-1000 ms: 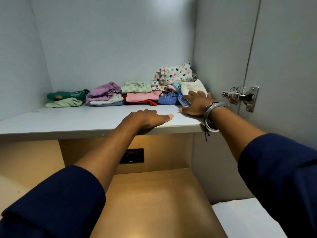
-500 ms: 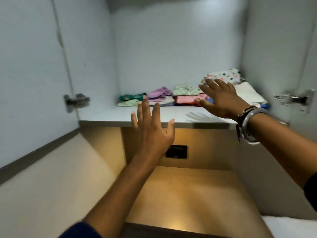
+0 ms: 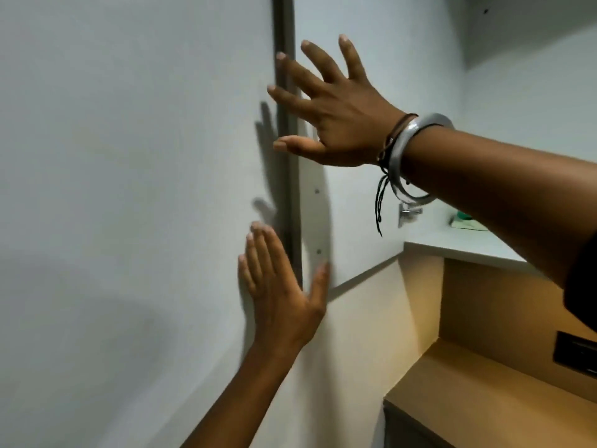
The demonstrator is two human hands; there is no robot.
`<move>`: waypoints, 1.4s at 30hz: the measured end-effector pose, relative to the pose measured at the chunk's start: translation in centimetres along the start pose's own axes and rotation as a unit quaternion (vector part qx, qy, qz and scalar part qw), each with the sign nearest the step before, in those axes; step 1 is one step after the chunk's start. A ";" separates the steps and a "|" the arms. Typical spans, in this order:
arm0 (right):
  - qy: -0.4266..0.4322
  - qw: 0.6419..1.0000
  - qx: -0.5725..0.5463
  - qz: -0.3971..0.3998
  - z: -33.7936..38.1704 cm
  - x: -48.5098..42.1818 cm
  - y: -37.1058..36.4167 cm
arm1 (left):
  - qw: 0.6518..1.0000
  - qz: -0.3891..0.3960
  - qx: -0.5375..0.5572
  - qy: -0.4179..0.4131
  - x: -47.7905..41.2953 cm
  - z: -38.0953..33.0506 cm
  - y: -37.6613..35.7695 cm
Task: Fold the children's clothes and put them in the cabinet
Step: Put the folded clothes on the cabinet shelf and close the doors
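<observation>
Head view: left hand (image 3: 281, 295) and right hand (image 3: 336, 114), both flat with straight fingers and holding nothing, reach the dark edge band of the cabinet door (image 3: 355, 221). Its smooth matte laminate offers little grip, so fingers could slip or get pinched. Folded clothes (image 3: 465, 223) sit on the shelf (image 3: 452, 247), far right

i can read no text, label, brand, number or sign in this view. the small dark plate (image 3: 577, 353) on the back wall at the right edge is too blurred for me to tell whether it carries any marking.
</observation>
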State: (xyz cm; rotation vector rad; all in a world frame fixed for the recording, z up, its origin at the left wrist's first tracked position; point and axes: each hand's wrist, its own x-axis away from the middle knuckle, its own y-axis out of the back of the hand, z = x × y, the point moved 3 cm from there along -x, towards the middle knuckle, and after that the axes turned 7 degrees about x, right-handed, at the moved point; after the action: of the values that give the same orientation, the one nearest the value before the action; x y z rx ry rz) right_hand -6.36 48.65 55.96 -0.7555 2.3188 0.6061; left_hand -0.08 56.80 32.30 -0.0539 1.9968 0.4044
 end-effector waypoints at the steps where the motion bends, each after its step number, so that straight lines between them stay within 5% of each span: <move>1: 0.010 0.999 0.024 0.023 0.6 -1.2 0.1 | 0.999 0.034 0.000 -0.007 0.2 0.2 -0.5; 4: 0.026 0.993 0.093 0.070 1.2 -2.4 -0.1 | 0.995 0.090 0.028 -0.026 0.5 0.2 -2.0; 9: -0.007 0.995 0.092 0.033 0.2 -0.2 0.6 | 0.990 0.057 0.103 -0.073 1.6 -1.0 -2.8; 15: -0.085 0.987 0.133 0.007 -3.3 6.6 3.2 | 0.944 0.062 0.299 -0.123 1.8 -6.8 -5.0; 23: -0.201 0.940 0.242 0.129 -9.6 15.4 4.0 | 0.887 0.114 0.426 -0.137 2.0 -17.3 -12.9; 31: -0.249 0.909 0.266 0.205 -18.7 24.8 -1.1 | 0.915 0.166 0.336 -0.152 2.0 -27.1 -22.3; 42: -0.242 0.906 0.238 0.253 -24.3 29.4 -7.4 | 0.948 0.185 0.202 -0.162 1.2 -29.8 -30.3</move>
State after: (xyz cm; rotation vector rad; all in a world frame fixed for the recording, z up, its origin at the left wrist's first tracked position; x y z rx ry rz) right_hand -30.58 18.59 51.60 0.2233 2.0474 0.3535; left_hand -19.89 19.29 35.15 0.6167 1.7208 0.2131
